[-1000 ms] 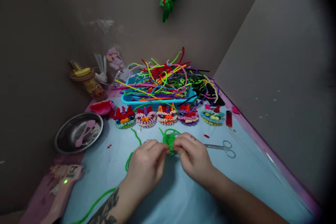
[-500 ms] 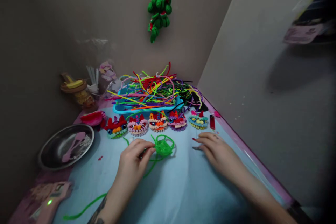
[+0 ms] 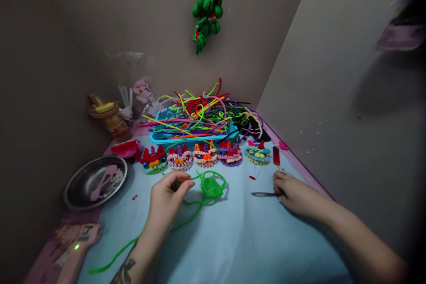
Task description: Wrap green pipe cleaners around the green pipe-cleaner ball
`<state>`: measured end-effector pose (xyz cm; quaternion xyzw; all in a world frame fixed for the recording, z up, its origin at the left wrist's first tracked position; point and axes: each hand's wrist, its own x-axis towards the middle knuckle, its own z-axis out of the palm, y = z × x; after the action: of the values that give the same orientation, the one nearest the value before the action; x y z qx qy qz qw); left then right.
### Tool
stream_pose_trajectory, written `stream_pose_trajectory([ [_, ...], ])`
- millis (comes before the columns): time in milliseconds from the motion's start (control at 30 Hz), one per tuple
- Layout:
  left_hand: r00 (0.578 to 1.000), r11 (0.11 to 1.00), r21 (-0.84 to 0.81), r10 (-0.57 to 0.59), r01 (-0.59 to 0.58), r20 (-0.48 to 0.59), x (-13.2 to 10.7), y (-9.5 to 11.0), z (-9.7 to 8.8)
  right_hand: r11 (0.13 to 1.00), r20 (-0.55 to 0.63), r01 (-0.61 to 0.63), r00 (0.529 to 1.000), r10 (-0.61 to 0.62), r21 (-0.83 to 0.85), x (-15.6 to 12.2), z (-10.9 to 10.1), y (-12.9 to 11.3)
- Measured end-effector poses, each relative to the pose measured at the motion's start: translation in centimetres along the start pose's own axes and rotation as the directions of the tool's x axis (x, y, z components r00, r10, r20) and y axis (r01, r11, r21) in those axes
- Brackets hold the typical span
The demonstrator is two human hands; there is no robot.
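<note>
My left hand (image 3: 170, 191) is closed, pinching a strand of a green pipe cleaner coil (image 3: 212, 187) between thumb and fingertips. The coil is a round, loosely wound shape resting on the blue cloth, and a long green tail (image 3: 115, 258) trails from it under my left forearm. My right hand (image 3: 289, 190) is closed around the end of a slim grey metal tool (image 3: 263, 194), whose pointed end faces left toward the coil. Its grip end is hidden by my fingers. Just beyond lies a tiny red scrap (image 3: 252, 178).
Several colourful animal faces (image 3: 180, 158) stand in a row behind the coil. Behind them, a blue tray (image 3: 159, 136) overflows with pipe cleaners. At left are a metal bowl (image 3: 76, 187) with a pink tool and a pink glue gun (image 3: 75, 248). A red lighter (image 3: 276, 155) lies at right.
My right hand has moved right, away from the coil, and its fingers have closed in; more of the metal tool shows. My left hand keeps its pinch. The view has shifted slightly.
</note>
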<state>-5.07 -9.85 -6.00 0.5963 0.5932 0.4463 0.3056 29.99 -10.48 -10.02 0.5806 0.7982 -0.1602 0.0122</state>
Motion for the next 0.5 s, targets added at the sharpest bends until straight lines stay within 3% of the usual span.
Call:
stream_pose_trajectory([
  [133,0.996,0.996,0.038,0.082,-0.081,-0.032,-0.1,-0.1,-0.2,0.999,0.001,0.028,1.000,-0.029,0.043,-0.7,-0.3,0.0],
  [367,0.986,0.983,0.089,0.164,-0.163,-0.001,-0.3,-0.5,-0.3,0.997,-0.087,-0.060,0.994,0.064,0.043,-1.8,0.7,0.7],
  [500,0.972,0.966,0.108,0.234,-0.233,0.010,-0.6,-0.5,-0.2,0.980,-0.224,-0.037,0.971,0.081,0.193,-2.1,0.3,-2.0],
])
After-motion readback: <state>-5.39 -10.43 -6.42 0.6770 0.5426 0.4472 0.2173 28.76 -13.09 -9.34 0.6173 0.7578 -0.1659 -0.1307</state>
